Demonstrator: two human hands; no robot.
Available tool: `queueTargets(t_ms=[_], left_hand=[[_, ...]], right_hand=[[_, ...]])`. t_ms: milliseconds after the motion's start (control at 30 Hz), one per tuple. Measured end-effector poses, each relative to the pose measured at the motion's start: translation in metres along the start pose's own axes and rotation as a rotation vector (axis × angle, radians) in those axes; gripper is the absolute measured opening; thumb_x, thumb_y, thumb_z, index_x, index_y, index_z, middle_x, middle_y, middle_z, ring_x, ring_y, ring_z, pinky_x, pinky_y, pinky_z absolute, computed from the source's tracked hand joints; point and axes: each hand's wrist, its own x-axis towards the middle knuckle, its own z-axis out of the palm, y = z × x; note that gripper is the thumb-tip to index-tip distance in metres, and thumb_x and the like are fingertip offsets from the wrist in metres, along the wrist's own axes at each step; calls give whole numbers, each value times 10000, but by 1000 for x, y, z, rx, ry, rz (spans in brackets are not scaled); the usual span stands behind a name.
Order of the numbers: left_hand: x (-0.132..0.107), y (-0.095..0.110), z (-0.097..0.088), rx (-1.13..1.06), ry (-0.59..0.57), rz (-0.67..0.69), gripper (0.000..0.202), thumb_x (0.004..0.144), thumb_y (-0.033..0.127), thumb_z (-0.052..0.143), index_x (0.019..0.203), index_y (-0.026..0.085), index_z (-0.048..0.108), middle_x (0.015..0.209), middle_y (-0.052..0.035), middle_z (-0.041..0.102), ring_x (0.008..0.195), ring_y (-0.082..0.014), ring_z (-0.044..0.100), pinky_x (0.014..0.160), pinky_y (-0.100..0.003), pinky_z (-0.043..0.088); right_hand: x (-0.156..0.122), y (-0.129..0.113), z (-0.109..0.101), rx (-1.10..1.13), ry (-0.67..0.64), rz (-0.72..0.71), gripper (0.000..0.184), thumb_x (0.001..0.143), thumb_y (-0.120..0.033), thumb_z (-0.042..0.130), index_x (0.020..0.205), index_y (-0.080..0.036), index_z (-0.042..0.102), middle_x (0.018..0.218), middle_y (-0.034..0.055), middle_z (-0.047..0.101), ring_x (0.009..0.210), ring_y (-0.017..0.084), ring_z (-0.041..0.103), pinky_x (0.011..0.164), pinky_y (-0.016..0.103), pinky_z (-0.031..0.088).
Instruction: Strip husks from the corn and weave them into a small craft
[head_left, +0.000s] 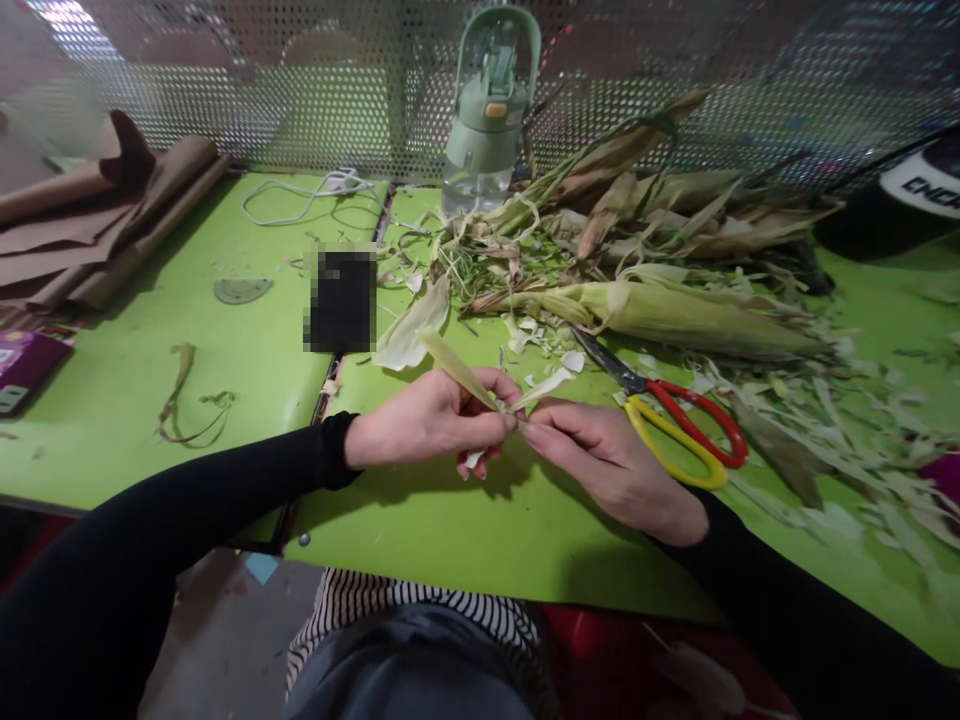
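Observation:
Pale strips of corn husk [459, 366] are pinched between my two hands above the front of the green table. My left hand [431, 418] is closed on them, one strip sticking up to the left and another to the right. With thumb and forefinger together, my right hand [600, 455] grips the lower end where the strips meet; the exact spot is partly hidden by the fingers. Scissors [660, 395] with one red and one yellow handle lie just right of my right hand. A wide loose husk piece [412, 330] rests beyond my left hand.
Behind lie an ear of corn in its husk [697, 315], a heap of dry husks [645, 215] and a green bottle [487, 130]. To the left are a phone [345, 300], a protractor [241, 290], a cable [285, 205] and brown paper [112, 220]. Husk scraps [862, 480] cover the right side.

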Motion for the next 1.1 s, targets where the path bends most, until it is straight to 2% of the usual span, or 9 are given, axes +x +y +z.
queueTargets(t_ms=[133,233,300,400,500,600,767,933,1100], left_hand=[[1,1,-4,17,18,-6,113,881,194,627,908,155,525,556,85,546,457,-52,549,470,-160,452],[3,0,-7,-25,21,-36,139,879,220,649,919,144,541,611,38,632,488,-68,586,519,-189,492],[4,-2,-8,-65,-14,-75,130,873,223,654,915,128,576,680,-18,694,547,-92,636,586,-221,530],[6,-7,-10,-132,-55,-120,92,856,186,616,844,99,643,752,-86,733,625,-122,677,660,-260,560],[7,-11,-11,-188,-55,-142,124,821,145,573,792,82,676,761,-112,739,631,-129,673,667,-269,567],[7,-11,-11,-222,-43,-144,114,801,148,585,795,83,679,755,-102,734,626,-124,670,649,-251,560],[6,-7,-7,-169,-52,-172,247,883,295,619,760,88,672,701,-77,706,597,-107,650,611,-222,536],[5,-5,-5,-125,-100,-221,317,878,407,661,743,121,642,606,-21,653,495,-81,567,508,-201,470],[4,-2,-3,-83,-155,-265,281,885,380,634,733,144,614,564,29,602,445,-55,503,467,-170,415]], right_hand=[[0,5,-2,-16,-10,-37,355,989,-310,494,651,-209,449,565,-62,341,498,86,329,512,256,296],[3,11,-7,-29,20,2,358,1003,-398,485,701,-210,526,592,-44,424,525,104,399,516,259,327],[6,15,-10,-30,100,42,325,998,-482,482,893,-222,646,695,-12,549,597,134,494,555,272,388],[8,18,-12,-48,213,13,367,946,-538,569,1172,-271,680,947,37,667,768,178,599,679,313,476],[8,18,-7,-30,249,-22,317,911,-527,634,1086,-277,718,930,31,674,777,176,606,705,318,492],[7,19,-3,64,260,74,360,882,-557,663,1061,-244,667,801,2,635,667,148,563,607,279,462],[9,20,-6,-9,107,112,433,867,-636,632,813,-209,587,683,-18,555,594,122,474,528,252,361],[9,15,-11,-7,-97,48,473,928,-623,547,734,-197,612,614,-28,516,559,109,431,526,253,320],[4,10,-9,136,-92,38,458,961,-531,549,647,-198,562,558,-60,377,499,83,330,481,255,258]])
